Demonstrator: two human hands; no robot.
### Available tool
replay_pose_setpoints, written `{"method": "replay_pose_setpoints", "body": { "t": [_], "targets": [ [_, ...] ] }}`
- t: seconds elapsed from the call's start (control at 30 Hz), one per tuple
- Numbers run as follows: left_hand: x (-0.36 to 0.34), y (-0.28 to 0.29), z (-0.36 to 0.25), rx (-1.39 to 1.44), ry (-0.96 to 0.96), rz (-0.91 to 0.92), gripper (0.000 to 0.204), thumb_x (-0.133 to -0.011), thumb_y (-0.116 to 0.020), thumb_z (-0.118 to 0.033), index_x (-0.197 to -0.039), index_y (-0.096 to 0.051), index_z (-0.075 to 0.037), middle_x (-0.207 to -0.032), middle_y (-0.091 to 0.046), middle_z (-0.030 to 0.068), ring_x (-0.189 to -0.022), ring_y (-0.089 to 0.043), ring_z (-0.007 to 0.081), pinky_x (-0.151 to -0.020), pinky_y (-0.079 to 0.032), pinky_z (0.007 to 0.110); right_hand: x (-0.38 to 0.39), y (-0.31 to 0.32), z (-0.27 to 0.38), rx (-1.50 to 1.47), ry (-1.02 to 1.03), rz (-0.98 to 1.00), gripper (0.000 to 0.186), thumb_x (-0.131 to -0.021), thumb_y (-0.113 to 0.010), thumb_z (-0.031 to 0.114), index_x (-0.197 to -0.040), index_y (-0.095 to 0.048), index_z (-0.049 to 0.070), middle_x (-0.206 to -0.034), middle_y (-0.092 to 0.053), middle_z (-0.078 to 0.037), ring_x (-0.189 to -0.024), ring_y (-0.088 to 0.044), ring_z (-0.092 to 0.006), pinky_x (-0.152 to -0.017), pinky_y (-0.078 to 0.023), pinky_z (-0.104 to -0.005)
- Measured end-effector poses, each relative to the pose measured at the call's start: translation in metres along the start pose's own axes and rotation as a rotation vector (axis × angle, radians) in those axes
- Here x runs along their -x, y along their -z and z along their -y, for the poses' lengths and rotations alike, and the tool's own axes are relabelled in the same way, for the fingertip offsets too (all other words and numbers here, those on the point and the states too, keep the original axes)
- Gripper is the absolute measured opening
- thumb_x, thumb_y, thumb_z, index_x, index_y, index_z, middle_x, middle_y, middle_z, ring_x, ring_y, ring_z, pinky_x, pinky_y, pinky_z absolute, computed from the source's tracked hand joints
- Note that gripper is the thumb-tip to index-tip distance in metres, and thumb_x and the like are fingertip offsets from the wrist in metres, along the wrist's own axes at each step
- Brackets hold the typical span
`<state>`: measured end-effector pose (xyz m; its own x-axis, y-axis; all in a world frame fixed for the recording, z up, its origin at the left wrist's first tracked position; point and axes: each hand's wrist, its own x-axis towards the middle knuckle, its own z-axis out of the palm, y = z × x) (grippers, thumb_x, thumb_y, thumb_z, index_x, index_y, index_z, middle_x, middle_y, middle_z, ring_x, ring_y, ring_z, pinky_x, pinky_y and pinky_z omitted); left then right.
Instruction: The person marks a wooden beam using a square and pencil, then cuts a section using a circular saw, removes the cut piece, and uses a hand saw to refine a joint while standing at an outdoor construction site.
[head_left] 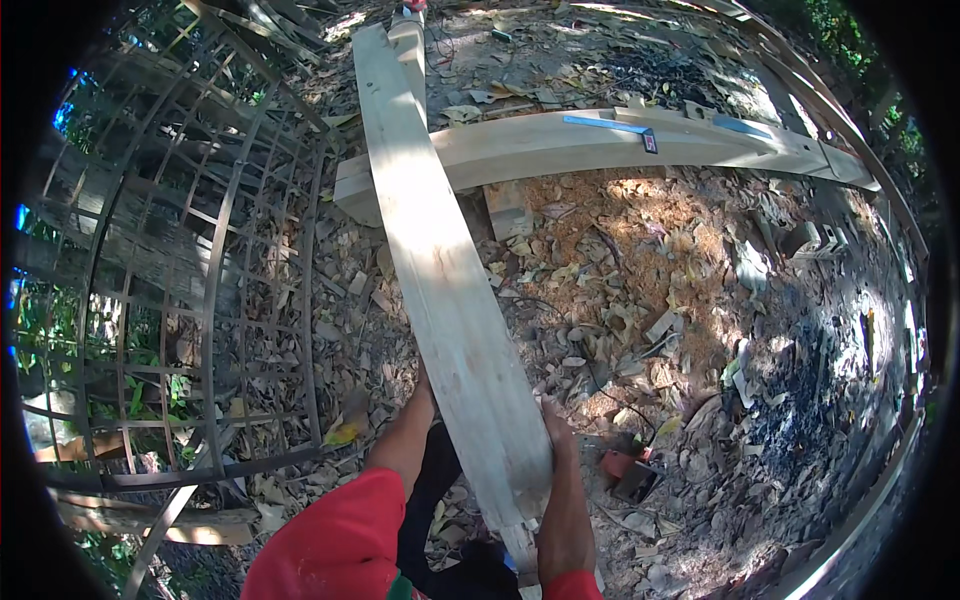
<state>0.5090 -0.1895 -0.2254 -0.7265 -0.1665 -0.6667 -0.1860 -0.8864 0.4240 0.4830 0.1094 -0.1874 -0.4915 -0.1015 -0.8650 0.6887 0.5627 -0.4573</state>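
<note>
A long, pale, squared wooden beam (455, 290) runs from my body up toward the far left, its near end tilted up between my arms. My left hand (426, 383) holds its left side, the fingers mostly hidden behind the wood. On the right edge, my right hand (553, 418) grips the same beam, fingers partly out of sight. A cut tenon-like end (518, 543) shows at the near end. Farther off, the beam passes over a second thick timber (530, 147) lying crosswise.
On the crosswise timber lies a try square (605, 124). A wooden block (510, 208) sits below it, beside sawdust. A red-and-black tool (628, 472) rests on leaf-strewn ground to the right. A lattice fence (210, 270) stands at left. Another timber (408, 50) lies beyond.
</note>
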Motion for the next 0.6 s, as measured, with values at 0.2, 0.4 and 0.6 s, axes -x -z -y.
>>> {"method": "replay_pose_setpoints", "body": {
  "t": [0.2, 0.4, 0.6],
  "targets": [
    [0.061, 0.027, 0.088, -0.006, 0.092, -0.032, 0.067, -0.091, -0.037, -0.064, -0.132, -0.05, -0.012, -0.128, -0.056, 0.011, -0.115, -0.054, 0.0309, -0.095, -0.047, 0.049, 0.048, 0.019, -0.105, 0.051, -0.024, -0.046, 0.089, -0.087, -0.032, 0.075, -0.127, -0.057, 0.0, -0.13, -0.055, -0.027, -0.128, -0.048, -0.036, -0.105, -0.035, -0.0412],
    [0.151, 0.072, 0.187, -0.06, 0.221, -0.083, 0.067, -0.091, -0.037, -0.063, -0.133, -0.049, -0.012, -0.13, -0.055, 0.0113, -0.117, -0.053, 0.0316, -0.096, -0.046, 0.05, 0.126, 0.044, -0.221, -0.027, 0.004, -0.08, 0.088, -0.088, -0.037, 0.07, -0.125, -0.056, -0.007, -0.133, -0.05, -0.031, -0.131, -0.044, -0.0396, -0.109, -0.032, -0.0413],
    [0.248, 0.144, 0.253, -0.178, 0.349, -0.144, 0.066, -0.091, -0.038, -0.062, -0.133, -0.049, -0.013, -0.132, -0.054, 0.0115, -0.118, -0.052, 0.0322, -0.097, -0.045, 0.051, 0.205, 0.034, -0.308, 0.068, -0.162, -0.096, 0.078, -0.089, -0.038, 0.068, -0.118, -0.063, 0.0, -0.123, -0.059, -0.028, -0.125, -0.051, -0.038, -0.105, -0.036, -0.0416]
  ]
}}
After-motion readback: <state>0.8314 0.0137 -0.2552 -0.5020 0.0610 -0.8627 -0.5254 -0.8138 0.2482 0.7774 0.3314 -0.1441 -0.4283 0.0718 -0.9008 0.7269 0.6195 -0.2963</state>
